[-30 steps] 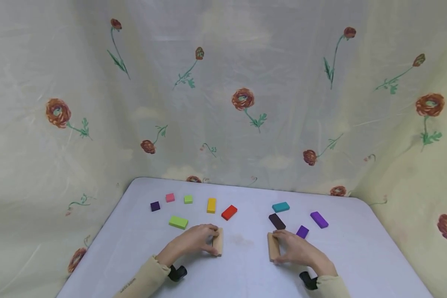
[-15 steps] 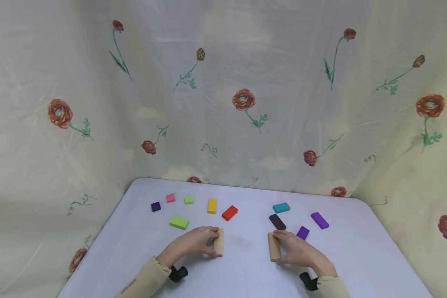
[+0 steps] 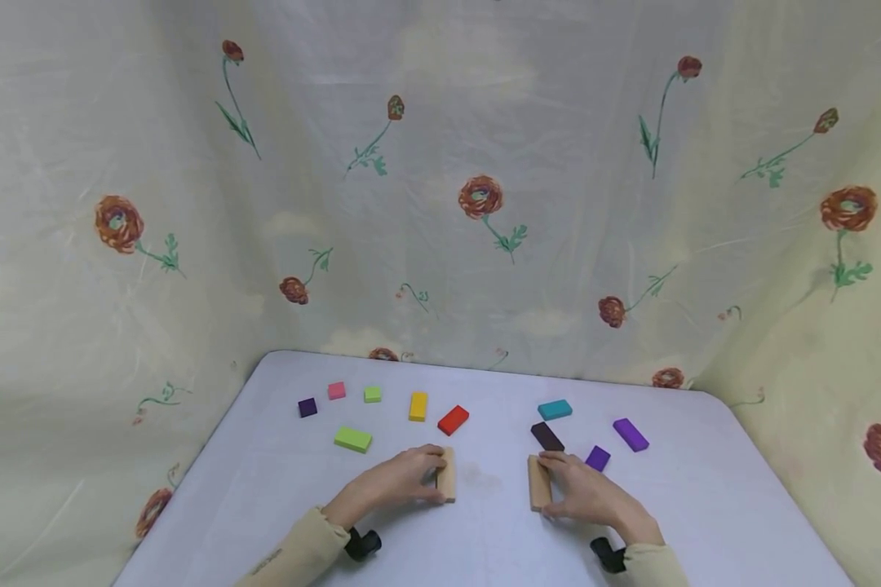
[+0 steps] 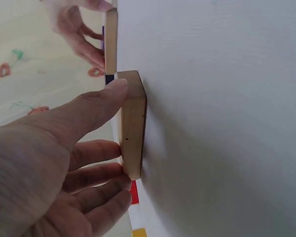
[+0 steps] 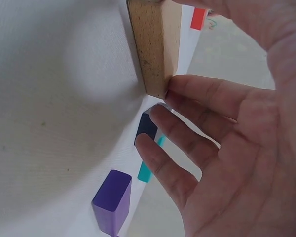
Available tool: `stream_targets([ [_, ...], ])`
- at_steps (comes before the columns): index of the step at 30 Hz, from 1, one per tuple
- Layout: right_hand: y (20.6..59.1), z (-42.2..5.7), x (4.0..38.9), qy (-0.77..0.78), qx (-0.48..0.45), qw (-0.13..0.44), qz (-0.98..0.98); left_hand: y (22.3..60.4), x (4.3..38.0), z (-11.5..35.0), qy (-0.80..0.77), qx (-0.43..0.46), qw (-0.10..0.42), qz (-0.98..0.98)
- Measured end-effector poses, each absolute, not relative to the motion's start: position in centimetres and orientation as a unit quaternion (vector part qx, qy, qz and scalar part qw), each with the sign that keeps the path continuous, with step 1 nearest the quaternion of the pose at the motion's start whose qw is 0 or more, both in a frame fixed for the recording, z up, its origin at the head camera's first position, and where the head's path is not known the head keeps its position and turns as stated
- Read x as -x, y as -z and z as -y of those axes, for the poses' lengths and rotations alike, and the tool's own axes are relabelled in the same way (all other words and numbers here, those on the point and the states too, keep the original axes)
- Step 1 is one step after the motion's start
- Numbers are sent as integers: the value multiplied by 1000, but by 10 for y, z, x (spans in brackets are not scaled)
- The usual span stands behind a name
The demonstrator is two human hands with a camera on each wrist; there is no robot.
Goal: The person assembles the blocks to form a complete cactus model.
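Two plain wooden blocks lie on the white table in the head view, long sides roughly facing each other across a gap. My left hand [image 3: 396, 481] pinches the left wooden block [image 3: 447, 475] by its near and far ends, thumb at the near one. The left wrist view shows the thumb on one end of this block [image 4: 133, 133] and fingertips by the other. With thumb and fingers, my right hand [image 3: 591, 492] grips the right wooden block [image 3: 539, 483] likewise. In the right wrist view two fingers touch that block's [image 5: 155, 49] far end, while the other fingers spread free.
Beyond the right hand lie a black block [image 3: 547, 436], a teal block [image 3: 555, 409] and purple blocks [image 3: 630, 434]. Red [image 3: 453, 420], yellow [image 3: 418, 406] and lime [image 3: 353, 439] blocks lie behind the left hand, with small cubes farther left. A flowered curtain [image 3: 440, 244] hangs behind the table.
My left hand has slid its wooden block a little to the right, narrowing the gap. The right hand and its block have stayed almost in place.
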State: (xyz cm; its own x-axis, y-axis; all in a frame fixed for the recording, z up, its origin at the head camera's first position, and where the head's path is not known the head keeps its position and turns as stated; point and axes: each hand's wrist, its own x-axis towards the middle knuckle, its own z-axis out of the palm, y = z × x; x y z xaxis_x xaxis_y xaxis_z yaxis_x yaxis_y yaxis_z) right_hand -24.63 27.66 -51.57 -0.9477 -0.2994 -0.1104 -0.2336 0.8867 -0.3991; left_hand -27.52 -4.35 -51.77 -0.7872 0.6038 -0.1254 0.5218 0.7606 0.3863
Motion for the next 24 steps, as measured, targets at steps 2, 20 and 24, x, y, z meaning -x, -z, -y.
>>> stream_targets([
  [2, 515, -277, 246, 195, 137, 87, -967, 518, 276, 39, -168, -310, 118, -928],
  [20, 514, -277, 244, 200, 138, 92, -966, 530, 273, 6, -164, -355, 85, -916],
  [24, 515, -277, 245, 194, 133, 91, -968, 533, 269, 0, -153, -363, 82, -916],
])
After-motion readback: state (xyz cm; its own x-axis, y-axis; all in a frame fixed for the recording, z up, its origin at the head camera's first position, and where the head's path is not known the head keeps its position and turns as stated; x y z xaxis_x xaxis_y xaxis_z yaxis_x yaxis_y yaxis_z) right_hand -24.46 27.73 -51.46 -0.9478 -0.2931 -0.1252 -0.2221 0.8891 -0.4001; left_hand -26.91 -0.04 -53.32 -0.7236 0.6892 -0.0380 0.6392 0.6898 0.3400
